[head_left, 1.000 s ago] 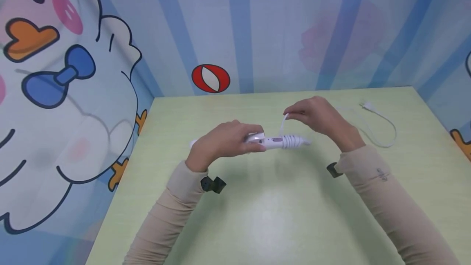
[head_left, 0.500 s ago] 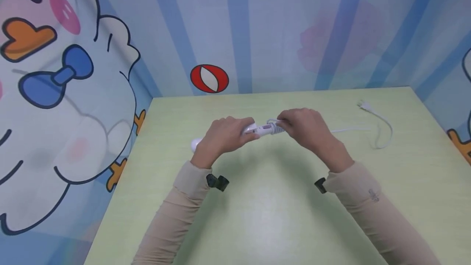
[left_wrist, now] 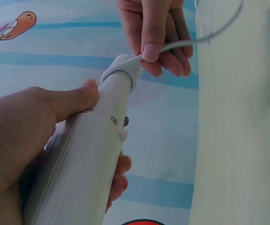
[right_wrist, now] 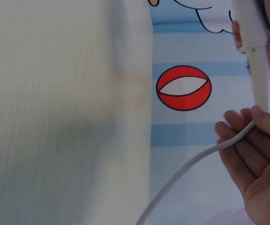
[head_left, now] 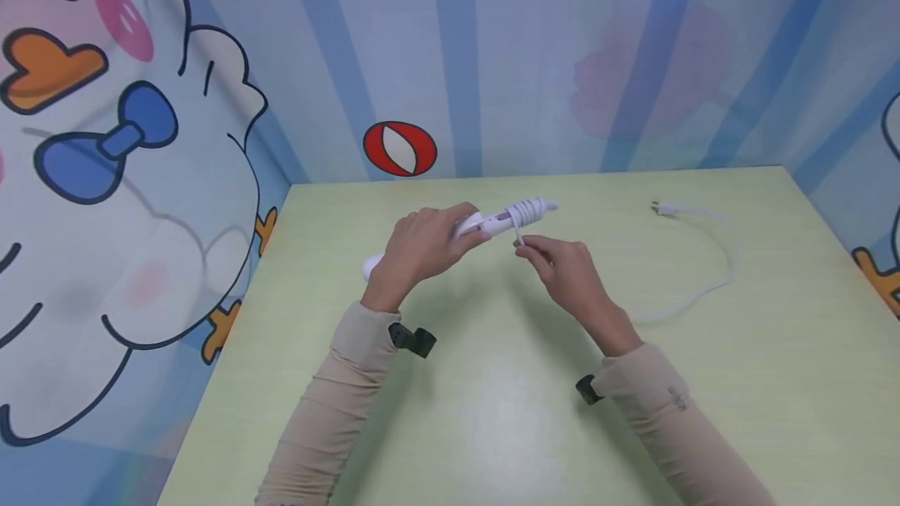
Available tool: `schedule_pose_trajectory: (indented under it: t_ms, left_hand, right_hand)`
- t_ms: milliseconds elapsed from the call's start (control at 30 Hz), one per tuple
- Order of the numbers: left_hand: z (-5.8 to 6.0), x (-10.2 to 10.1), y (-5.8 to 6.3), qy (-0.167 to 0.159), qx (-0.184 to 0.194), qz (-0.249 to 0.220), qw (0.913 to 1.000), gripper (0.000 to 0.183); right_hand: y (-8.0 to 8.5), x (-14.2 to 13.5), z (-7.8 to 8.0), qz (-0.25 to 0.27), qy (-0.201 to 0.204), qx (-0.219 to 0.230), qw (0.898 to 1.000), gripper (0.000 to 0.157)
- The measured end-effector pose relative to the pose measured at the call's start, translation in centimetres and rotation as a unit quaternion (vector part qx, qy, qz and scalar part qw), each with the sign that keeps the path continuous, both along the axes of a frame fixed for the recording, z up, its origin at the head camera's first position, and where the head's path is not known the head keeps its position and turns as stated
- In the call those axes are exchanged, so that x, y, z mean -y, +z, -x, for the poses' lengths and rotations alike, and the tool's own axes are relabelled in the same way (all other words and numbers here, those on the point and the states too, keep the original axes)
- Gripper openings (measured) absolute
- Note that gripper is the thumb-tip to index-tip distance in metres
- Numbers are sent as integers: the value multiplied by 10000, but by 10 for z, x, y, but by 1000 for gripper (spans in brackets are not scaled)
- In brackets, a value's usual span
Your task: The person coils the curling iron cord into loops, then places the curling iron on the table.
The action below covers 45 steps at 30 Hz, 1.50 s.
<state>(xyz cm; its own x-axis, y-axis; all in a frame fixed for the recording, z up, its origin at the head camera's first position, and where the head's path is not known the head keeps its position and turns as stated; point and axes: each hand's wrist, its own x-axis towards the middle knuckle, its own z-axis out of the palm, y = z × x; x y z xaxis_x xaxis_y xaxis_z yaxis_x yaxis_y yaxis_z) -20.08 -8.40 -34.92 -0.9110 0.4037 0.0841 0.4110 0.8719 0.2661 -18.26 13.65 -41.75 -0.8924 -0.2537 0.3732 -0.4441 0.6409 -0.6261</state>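
A white curling iron [head_left: 498,222] is held up over the table, slanting up to the right in the head view. My left hand [head_left: 426,247] grips it round the middle, thumb along one side and fingers beneath. Several turns of its white power cord [head_left: 529,212] are wound round the handle's end. Between thumb and fingertips my right hand [head_left: 571,276] pinches the cord just below those turns. The left wrist view shows the cord [left_wrist: 221,32] running off from the pinching fingers, and in the right wrist view it curves down past the palm.
The cord's two-pin plug [head_left: 664,209] lies on the pale yellow-green table [head_left: 506,428] at the back right, its loose length curving toward my right forearm. Behind and beside the table hangs a printed cloth [head_left: 520,61] with blue stripes and cartoon figures.
My right hand has carried the cord over the handle and down to its near side, adding to the winding. The iron's right end has risen, and the plug has slid left.
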Motion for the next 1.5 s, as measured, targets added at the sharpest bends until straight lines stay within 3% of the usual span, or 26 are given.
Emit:
schedule_pose_trajectory:
  t_ms: [233,533,767,1133,1300,1367,1433,1500]
  left_hand:
    - [-4,2,9,-269,339,-483,9979,37]
    - [-6,8,14,-662,742,-1084,9891,30]
    - [-7,16,15,-1012,1214,-1640,9737,26]
    - [-8,22,19,-1376,1810,-1999,9531,25]
    - [-9,22,19,-1470,2084,-2269,9399,24]
    - [-9,22,19,-1574,2283,-2445,9292,23]
    - [-11,20,20,-1728,2426,-2489,9216,23]
    - [-13,16,21,-1913,2523,-2462,9160,23]
  right_hand:
    - [-9,-9,12,700,337,-464,9959,20]
    - [-5,-15,17,973,596,-362,9928,17]
    - [-2,-14,18,1023,679,-738,9897,12]
    - [6,-12,20,1235,1179,-1378,9756,20]
    - [12,-11,16,1280,1213,-1258,9763,20]
    - [14,-12,15,1141,1279,-1100,9790,23]
    - [17,-13,14,866,1340,-1319,9783,27]
    - [21,-13,14,968,1562,-1505,9714,31]
